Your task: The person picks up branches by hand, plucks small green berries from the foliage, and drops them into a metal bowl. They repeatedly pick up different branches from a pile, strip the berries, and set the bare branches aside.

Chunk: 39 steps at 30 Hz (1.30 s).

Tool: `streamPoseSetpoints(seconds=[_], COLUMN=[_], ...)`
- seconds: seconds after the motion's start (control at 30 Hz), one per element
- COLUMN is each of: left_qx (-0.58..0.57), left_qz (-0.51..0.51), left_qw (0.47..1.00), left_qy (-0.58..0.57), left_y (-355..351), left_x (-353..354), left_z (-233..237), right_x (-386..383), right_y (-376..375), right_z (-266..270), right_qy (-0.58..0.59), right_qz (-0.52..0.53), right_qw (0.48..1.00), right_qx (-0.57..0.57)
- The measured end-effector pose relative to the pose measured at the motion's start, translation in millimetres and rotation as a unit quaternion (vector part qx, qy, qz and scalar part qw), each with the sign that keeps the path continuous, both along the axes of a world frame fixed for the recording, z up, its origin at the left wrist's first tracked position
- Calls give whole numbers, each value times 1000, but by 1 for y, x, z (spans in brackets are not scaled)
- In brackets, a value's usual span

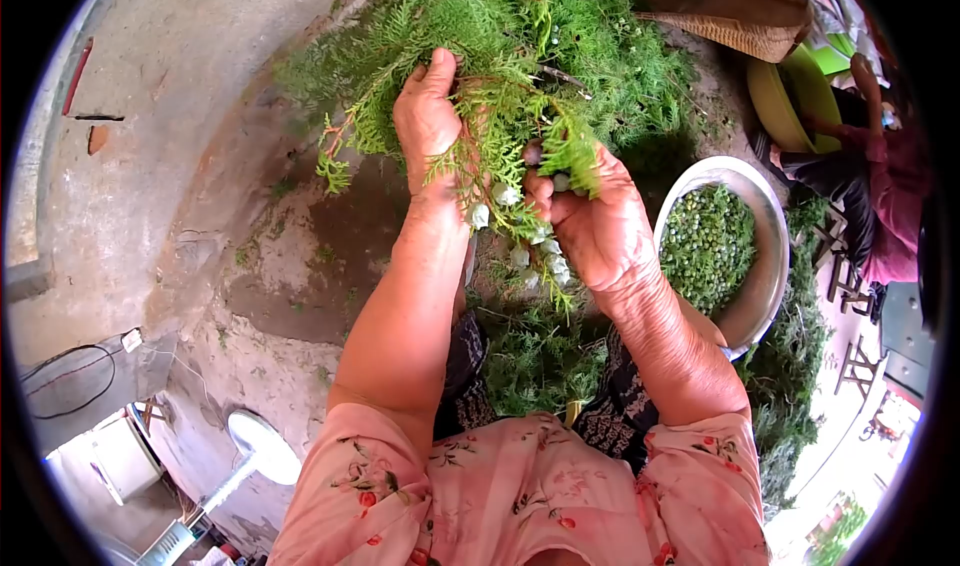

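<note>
My left hand (428,116) is closed on a green branch (500,101) with feathery, flat leaves, its thumb pointing up along the stem. Pale bluish-green cones (555,266) hang from the branch between my two hands. On the right, my right hand (605,221) has its fingers curled at the cones and leaf tips of the same branch, with a few round cones at the fingertips. Its fingertips are partly hidden by leaves. Behind both hands lies a large heap of green branches (630,66).
A metal basin (775,266) holding many small green cones stands to the right. More cut branches (545,366) lie between my knees. Another person (895,186) sits at the far right near a yellow-green tub (765,101). A white fan (262,448) is at lower left.
</note>
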<state>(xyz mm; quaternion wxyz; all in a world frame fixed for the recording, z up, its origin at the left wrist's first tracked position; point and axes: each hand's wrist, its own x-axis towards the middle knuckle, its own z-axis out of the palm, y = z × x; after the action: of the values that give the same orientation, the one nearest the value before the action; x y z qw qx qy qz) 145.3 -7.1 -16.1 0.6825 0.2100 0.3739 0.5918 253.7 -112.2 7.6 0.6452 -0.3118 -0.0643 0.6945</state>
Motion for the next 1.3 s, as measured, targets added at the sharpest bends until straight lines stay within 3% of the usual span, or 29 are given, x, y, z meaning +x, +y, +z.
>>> streamPoseSetpoints(seconds=[0.3, 0.43, 0.53, 0.63, 0.7, 0.77, 0.83, 0.87, 0.97, 1.07, 1.2, 1.23, 1.3], left_qx=[24, 43, 75, 92, 56, 44, -76, -72, -54, -74, -38, -9, -2], left_qz=[60, 88, 117, 164, 128, 140, 88, 113, 105, 124, 152, 166, 178], left_qw=[993, 975, 948, 930, 978, 979, 991, 990, 987, 982, 975, 968, 964], left_qy=[104, 199, 287, 317, 158, 144, 69, 53, 105, 126, 156, 187, 199], left_y=[1, -3, -1, 2, -3, 2, 6, 7, 11, 8, 7, 6, 0], left_x=[-3, -2, 0, 2, 2, -4, -13, -12, -18, -16, -11, -9, -3], left_z=[12, 19, 15, 8, 14, 7, 7, 9, -1, 2, 5, 7, 18], right_x=[11, 11, 6, 4, 2, -1, -2, -2, 1, 8, 20, 22, 20], right_y=[-1, -1, 1, -2, -2, -5, -6, -6, -5, -1, 3, 3, -2], right_z=[18, 20, 12, 16, 10, 17, 15, 15, 20, 21, 10, 13, 35], right_qy=[-185, -297, -506, -480, -470, -302, -271, -249, -231, -83, -104, -146, -364], right_qz=[88, 163, 134, 164, 151, 131, 102, 92, 87, 80, 22, 7, 39], right_qw=[979, 939, 828, 851, 861, 944, 957, 964, 969, 993, 992, 985, 929], right_qx=[2, 58, 202, 137, 121, -20, -21, -29, -15, -26, 67, 87, 56])
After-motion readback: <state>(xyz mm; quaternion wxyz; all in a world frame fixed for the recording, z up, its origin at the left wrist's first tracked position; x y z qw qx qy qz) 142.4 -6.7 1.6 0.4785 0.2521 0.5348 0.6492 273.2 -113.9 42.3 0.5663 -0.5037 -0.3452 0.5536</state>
